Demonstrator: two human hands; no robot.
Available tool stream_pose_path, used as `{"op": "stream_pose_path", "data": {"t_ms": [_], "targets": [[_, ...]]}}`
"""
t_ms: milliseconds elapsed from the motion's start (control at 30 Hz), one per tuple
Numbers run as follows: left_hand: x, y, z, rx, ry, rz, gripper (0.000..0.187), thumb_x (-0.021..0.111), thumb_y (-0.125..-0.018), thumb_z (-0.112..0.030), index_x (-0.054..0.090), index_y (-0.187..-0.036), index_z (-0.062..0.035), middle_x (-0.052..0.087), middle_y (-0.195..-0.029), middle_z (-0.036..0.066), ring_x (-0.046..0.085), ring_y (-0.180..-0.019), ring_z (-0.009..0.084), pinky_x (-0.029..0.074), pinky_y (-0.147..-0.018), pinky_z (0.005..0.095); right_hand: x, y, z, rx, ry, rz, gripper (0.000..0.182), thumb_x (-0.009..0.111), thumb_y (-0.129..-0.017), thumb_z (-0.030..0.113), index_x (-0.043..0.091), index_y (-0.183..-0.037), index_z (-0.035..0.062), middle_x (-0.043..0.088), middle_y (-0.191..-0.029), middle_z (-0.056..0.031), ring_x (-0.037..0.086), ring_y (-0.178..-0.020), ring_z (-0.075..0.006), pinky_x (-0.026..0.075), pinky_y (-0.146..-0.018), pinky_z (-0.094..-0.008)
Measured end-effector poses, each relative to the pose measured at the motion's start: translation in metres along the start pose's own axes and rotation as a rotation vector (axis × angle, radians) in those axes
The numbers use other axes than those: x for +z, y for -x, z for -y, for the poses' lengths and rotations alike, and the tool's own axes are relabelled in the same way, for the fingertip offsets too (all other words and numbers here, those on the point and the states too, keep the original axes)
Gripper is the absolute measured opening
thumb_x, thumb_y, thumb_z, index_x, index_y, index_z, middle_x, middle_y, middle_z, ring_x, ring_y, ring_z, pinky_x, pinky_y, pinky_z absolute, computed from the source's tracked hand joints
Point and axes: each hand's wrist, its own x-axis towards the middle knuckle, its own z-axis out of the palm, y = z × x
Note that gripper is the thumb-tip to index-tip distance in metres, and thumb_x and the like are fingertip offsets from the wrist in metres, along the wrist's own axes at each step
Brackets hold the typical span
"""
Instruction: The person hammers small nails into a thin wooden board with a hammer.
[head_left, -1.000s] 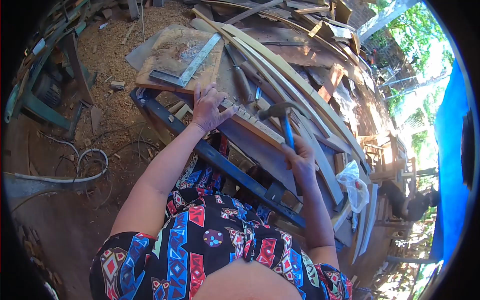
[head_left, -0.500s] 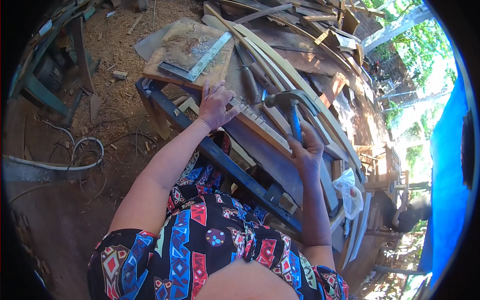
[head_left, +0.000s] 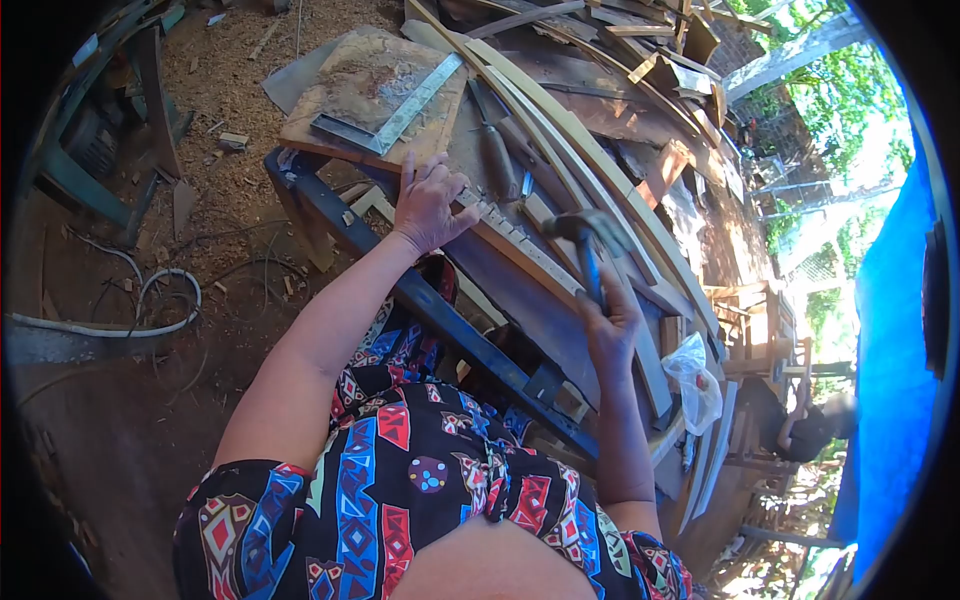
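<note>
My right hand (head_left: 612, 318) is wrapped round the blue handle of a claw hammer (head_left: 591, 268). The hammer's head is a little blurred and appears over the bench, beside a long wooden strip (head_left: 530, 252) with a row of notches or marks along its upper face. At the strip's far end my left hand (head_left: 430, 205) grips the wood, its thumb stretched across the strip. Just past the left hand lies a metal try square (head_left: 418, 103) on a worn board (head_left: 335, 85). A tool with a dark wooden handle (head_left: 497, 162) rests near the strip.
Long curved pale boards (head_left: 590, 150) run along the bench's far side, with scrap wood (head_left: 620, 45) heaped behind. A clear plastic bag (head_left: 692, 385) sits at the right. The bench's blue frame (head_left: 440, 315) passes before me. A white hose (head_left: 165, 325) lies on the ground.
The hammer's head has dropped slightly towards the bench and tilted, and my right hand has moved a little down with it. The left hand stays on the strip.
</note>
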Motion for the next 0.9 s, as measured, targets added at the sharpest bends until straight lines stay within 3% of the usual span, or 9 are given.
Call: {"op": "stream_pose_path", "data": {"t_ms": [67,333,367,433,467,600,700,900], "targets": [[-0.001,-0.001,-0.002,-0.019,0.016,-0.002,0.046,0.062,-0.076,-0.053,0.065,-0.092,-0.0106,0.061,-0.104,0.014,0.043,-0.128,0.0303,0.009,-0.114,0.0519,-0.004,0.0,-0.029,-0.12,0.266,0.061,0.042,0.066,-0.082,0.001,0.062,-0.123,0.0081,0.051,-0.072,0.0076,0.04,-0.056,-0.0001,0.029,-0.05,-0.0181],[0.001,-0.001,-0.002,-0.001,-0.014,-0.034,0.04,0.065,-0.075,-0.049,0.064,-0.092,-0.0121,0.061,-0.1,0.01,0.046,-0.125,0.0304,0.012,-0.114,0.0505,-0.002,0.011,0.004,-0.068,-0.07,-0.099,0.043,0.067,-0.084,0.005,0.059,-0.127,0.0063,0.052,-0.068,0.0066,0.041,-0.054,-0.0015,0.03,-0.048,-0.0187],[0.001,-0.001,-0.002,-0.008,-0.015,-0.028,0.04,0.065,-0.075,-0.049,0.064,-0.092,-0.0122,0.061,-0.1,0.01,0.046,-0.125,0.0304,0.012,-0.114,0.0505,-0.003,0.012,-0.005,-0.069,-0.069,-0.101,0.043,0.067,-0.084,0.005,0.059,-0.127,0.0063,0.052,-0.068,0.0066,0.041,-0.054,-0.0015,0.03,-0.048,-0.0187],[0.001,-0.001,-0.001,0.003,-0.017,-0.041,0.041,0.065,-0.074,-0.049,0.064,-0.092,-0.0123,0.061,-0.1,0.01,0.046,-0.125,0.0303,0.012,-0.114,0.0504,-0.002,0.011,-0.024,-0.128,0.227,0.01,0.043,0.067,-0.084,0.005,0.059,-0.127,0.0061,0.052,-0.069,0.0062,0.041,-0.054,-0.0015,0.03,-0.049,-0.0182],[0.002,0.0,-0.001,0.014,-0.022,-0.052,0.041,0.065,-0.074,-0.049,0.064,-0.092,-0.0123,0.061,-0.1,0.01,0.046,-0.125,0.0302,0.012,-0.114,0.0504,-0.004,0.013,-0.03,0.013,0.058,0.115,0.042,0.066,-0.084,0.004,0.058,-0.126,0.0028,0.061,-0.101,-0.0005,0.05,-0.085,-0.0034,0.039,-0.075,-0.0182],[0.001,0.0,-0.002,-0.002,-0.003,-0.04,0.041,0.065,-0.074,-0.049,0.064,-0.092,-0.0122,0.061,-0.101,0.011,0.046,-0.126,0.0299,0.012,-0.114,0.0505,-0.004,0.018,-0.009,0.124,-0.105,0.032,0.041,0.066,-0.086,0.004,0.059,-0.126,0.0043,0.06,-0.089,0.0029,0.049,-0.077,-0.0025,0.039,-0.069,-0.0174],[0.002,0.0,-0.002,0.004,0.005,-0.069,0.041,0.066,-0.074,-0.049,0.064,-0.091,-0.0118,0.061,-0.1,0.01,0.046,-0.126,0.0296,0.011,-0.114,0.0506,0.0,0.019,0.003,0.045,-0.143,-0.018,0.04,0.066,-0.086,0.005,0.058,-0.126,0.0038,0.058,-0.085,0.0051,0.047,-0.072,-0.0011,0.038,-0.065,-0.016],[-0.003,-0.002,-0.004,-0.025,-0.013,-0.003,0.04,0.067,-0.073,-0.047,0.065,-0.091,-0.0117,0.062,-0.101,0.01,0.045,-0.127,0.0288,0.011,-0.115,0.051,0.007,0.013,-0.001,0.064,-0.037,0.029,0.041,0.066,-0.086,0.002,0.06,-0.126,0.0058,0.056,-0.086,0.005,0.046,-0.071,-0.0011,0.036,-0.064,-0.0155]]}}
